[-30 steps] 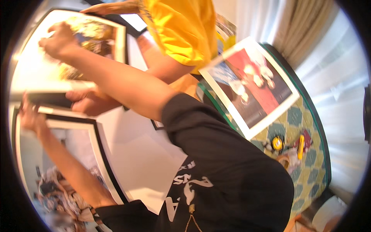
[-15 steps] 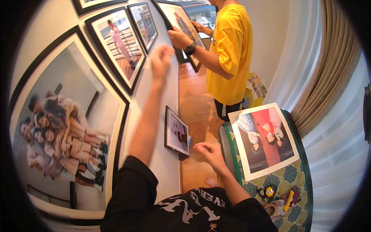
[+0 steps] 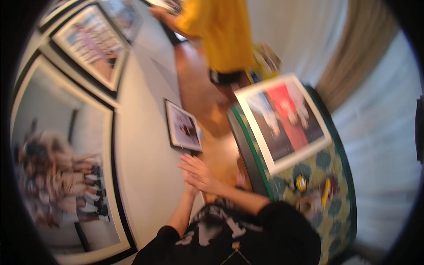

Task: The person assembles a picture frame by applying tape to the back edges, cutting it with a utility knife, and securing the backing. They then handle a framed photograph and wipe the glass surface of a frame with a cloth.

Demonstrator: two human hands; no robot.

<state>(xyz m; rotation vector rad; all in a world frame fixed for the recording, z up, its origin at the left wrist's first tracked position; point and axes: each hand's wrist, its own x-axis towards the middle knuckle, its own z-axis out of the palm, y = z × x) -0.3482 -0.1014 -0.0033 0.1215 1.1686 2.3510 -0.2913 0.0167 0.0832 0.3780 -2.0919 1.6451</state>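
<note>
2 bare hands are together in the head view I watch from afar: the right hand (image 3: 201, 176) lies across the left hand (image 3: 190, 188), its fingers extended. The left fingers are mostly hidden, and I cannot tell how they are bent. Just beyond the fingertips I see a small framed picture (image 3: 184, 126) near the lower edge of the white wall (image 3: 145, 185). Farther left on that wall I make out a large framed picture (image 3: 66, 176) and a medium framed picture (image 3: 93, 44), both blurred. To the right, a white-bordered print (image 3: 285, 123) lies at the far end of the table (image 3: 325, 161), close to its left edge. Beside its near border I find a yellow tape measure (image 3: 301, 183) and a slim yellow tool (image 3: 326, 192). Beyond stands a co-worker in yellow (image 3: 227, 35).
</note>
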